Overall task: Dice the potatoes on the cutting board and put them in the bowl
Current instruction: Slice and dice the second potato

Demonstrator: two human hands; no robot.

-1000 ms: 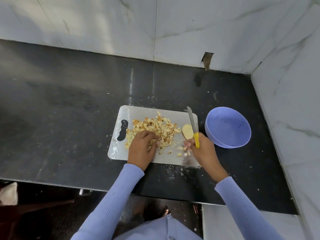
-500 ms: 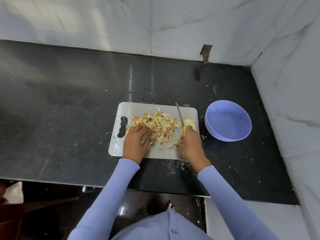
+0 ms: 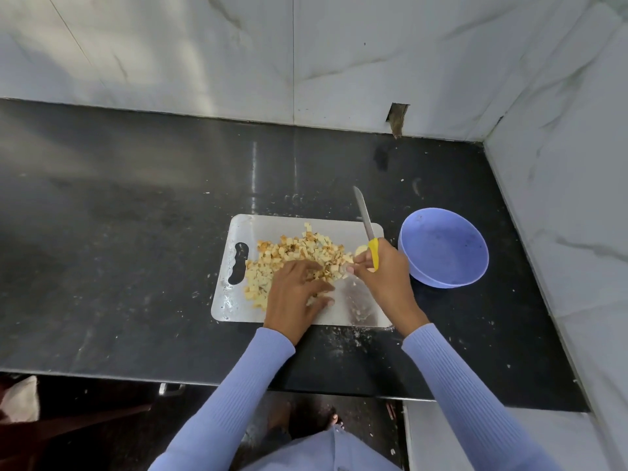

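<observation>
Fingers, left hand (image 3: 295,294): spread flat on diced potato (image 3: 299,253).
Fingers, right hand (image 3: 380,270): curled round knife (image 3: 367,229) handle.
Bowl (image 3: 445,248): placed beside cutting board (image 3: 350,302).

A dark, glossy countertop (image 3: 136,232), speckled with pale crumbs, was bounded by marble walls. A white cutting board (image 3: 353,307) was laid flat on it, and a lavender bowl (image 3: 443,248) was set just beside the board's right edge.

sleeves (image 3: 475,396): 2, long, ribbed knit, pale lavender-blue | cuffs: snug at wrists | hands: bare
</observation>
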